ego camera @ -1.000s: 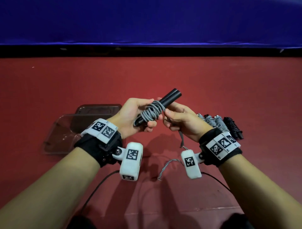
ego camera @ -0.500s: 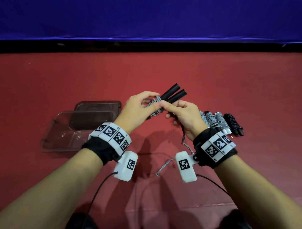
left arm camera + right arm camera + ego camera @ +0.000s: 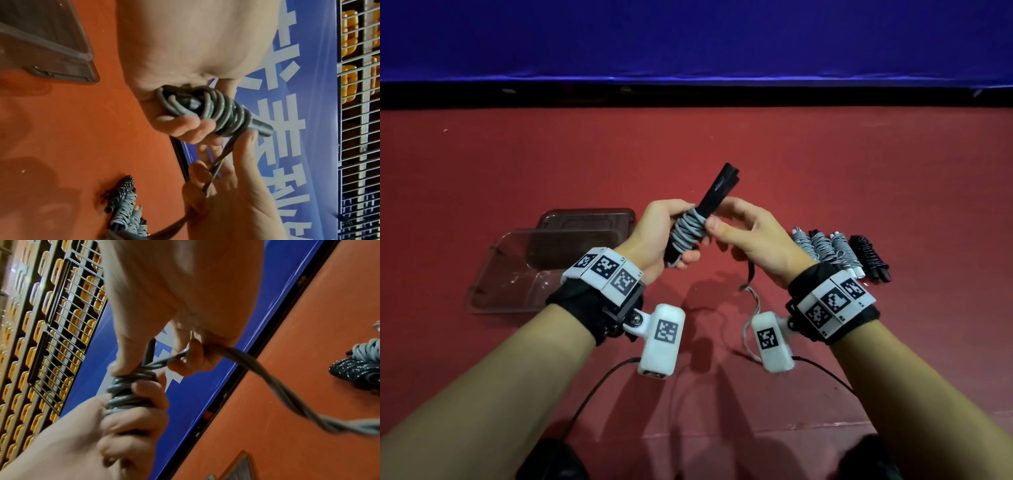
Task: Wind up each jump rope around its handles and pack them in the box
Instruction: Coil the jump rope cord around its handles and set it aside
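The black handles (image 3: 714,198), partly wound with grey rope (image 3: 687,230), were gripped by the left hand (image 3: 659,236); the loose rope strand (image 3: 267,378) was pinched by the right hand (image 3: 753,243) fingers (image 3: 714,224).

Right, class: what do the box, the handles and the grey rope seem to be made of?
Box: clear, smoky plastic; the red floor shows through. Handles: matte black, probably plastic or rubber, with a faint sheen. Rope: smooth grey cord, likely plastic-coated, holding springy round coils.

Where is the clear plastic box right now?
In the head view the clear plastic box sits open on the red floor, just beyond the left hand, its lid behind it.
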